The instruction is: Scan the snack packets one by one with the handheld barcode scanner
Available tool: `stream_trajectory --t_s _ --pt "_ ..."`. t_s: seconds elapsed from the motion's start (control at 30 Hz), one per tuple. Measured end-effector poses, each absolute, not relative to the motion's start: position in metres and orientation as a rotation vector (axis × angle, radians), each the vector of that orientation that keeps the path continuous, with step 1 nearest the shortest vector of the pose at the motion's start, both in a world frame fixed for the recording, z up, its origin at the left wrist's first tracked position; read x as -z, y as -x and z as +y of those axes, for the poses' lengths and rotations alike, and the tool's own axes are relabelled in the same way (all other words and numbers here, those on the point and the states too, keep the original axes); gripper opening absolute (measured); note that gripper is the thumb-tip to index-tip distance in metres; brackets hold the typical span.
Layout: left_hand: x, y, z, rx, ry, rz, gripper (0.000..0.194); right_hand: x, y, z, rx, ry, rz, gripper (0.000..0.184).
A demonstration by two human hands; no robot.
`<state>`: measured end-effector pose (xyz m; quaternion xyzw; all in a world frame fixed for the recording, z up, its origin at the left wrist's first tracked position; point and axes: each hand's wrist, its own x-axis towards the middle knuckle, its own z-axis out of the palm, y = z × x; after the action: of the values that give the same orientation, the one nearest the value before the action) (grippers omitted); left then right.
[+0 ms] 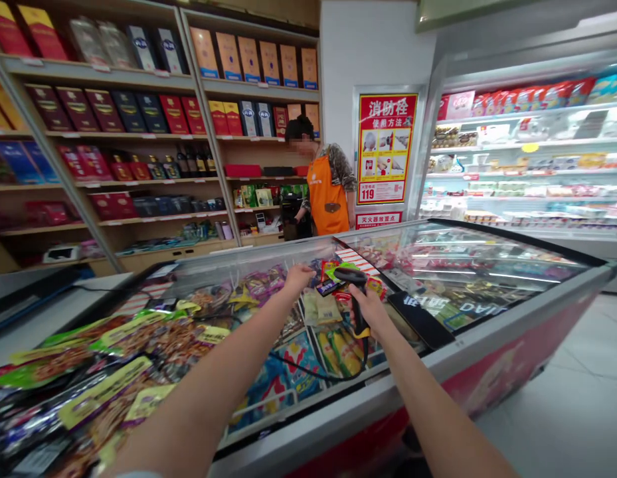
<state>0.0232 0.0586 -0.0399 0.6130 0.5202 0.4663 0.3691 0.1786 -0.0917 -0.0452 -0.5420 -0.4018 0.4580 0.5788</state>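
Observation:
My right hand grips a black and yellow handheld barcode scanner by its handle, over the chest freezer. The scanner's head points left, and its black cable loops down across the freezer's contents. Just left of the scanner is my left hand, its fingers drawn together; whether anything is between them I cannot make out. Small bright snack packets lie beyond and under the scanner. Below the hands are pale bags, green and yellow corn packs and blue packs.
Many snack bags are piled at the left on the freezer. A dark sliding lid covers its right part. Behind it stands a person in an orange apron, before shelves of boxes. A lit fridge is at the right.

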Motion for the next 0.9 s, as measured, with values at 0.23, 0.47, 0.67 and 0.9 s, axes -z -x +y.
stream_trajectory --t_s 0.23,0.47,0.67,0.9 --pt "0.009 0.14 -0.013 -0.732 -1.927 1.423 0.023 0.045 -0.127 -0.085 -1.17 1.187 -1.017 0.033" --pt "-0.004 0.243 -0.114 0.064 -2.312 1.702 0.062 0.049 -0.073 -0.087 -1.259 1.143 -1.144 0.033" --pt "0.005 0.247 -0.149 0.283 -2.386 1.802 0.075 0.041 -0.043 -0.093 -1.26 1.186 -1.248 0.032" --pt "0.001 0.236 -0.158 0.103 -2.446 1.841 0.05 0.041 -0.036 -0.094 -1.255 1.222 -1.263 0.03"
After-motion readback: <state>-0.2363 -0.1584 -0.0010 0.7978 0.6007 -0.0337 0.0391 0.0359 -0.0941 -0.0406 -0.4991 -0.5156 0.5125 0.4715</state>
